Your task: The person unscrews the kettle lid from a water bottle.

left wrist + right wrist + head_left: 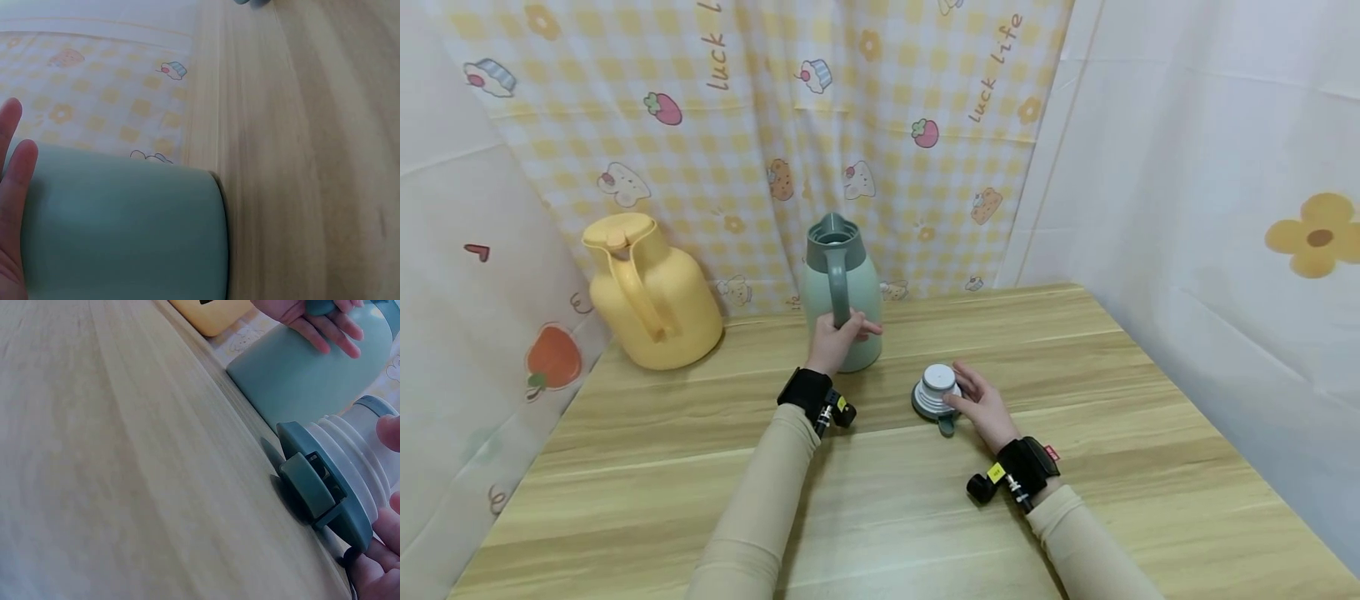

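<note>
Left hand (835,343) is gripping the jug handle (838,287), right hand (988,412) pinching the stopper (938,380); shallow contact may be risking slippage.

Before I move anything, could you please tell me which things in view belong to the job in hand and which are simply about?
Part of the job:
green jug, mouth open, handle held by the left hand
stopper, touched by the right hand

Just about, touched by neither hand:
yellow jug
printed curtain behind
</note>
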A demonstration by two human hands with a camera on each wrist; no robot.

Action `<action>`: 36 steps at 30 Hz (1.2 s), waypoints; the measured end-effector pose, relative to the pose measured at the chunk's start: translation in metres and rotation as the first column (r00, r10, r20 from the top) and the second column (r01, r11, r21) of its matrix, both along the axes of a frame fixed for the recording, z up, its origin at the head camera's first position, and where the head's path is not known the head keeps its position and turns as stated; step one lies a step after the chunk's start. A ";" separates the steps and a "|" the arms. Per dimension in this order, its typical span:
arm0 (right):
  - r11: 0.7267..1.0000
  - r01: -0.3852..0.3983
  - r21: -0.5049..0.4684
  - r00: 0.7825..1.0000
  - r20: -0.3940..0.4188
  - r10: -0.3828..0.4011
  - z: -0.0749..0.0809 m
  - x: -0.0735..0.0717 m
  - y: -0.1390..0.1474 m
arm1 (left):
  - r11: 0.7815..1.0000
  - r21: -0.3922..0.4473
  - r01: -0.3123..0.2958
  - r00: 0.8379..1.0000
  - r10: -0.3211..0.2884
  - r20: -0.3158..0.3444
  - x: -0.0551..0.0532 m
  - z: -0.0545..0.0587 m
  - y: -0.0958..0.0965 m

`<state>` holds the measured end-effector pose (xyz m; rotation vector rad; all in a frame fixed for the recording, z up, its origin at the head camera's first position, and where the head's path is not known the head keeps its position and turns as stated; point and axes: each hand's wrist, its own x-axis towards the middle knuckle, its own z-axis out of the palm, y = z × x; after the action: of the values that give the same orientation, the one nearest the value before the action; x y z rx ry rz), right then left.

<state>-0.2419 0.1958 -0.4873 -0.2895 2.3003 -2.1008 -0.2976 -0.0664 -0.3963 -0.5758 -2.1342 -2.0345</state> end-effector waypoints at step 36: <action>0.999 0.019 -0.031 1.000 0.000 -0.019 0.006 0.004 -0.002 | 0.992 0.016 -0.128 0.988 0.126 0.089 -0.056 -0.021 0.000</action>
<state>-0.2376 0.1938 -0.4811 -0.2698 2.2813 -2.1472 -0.3535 -0.0665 -0.4172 -0.3436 -2.1340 -2.0461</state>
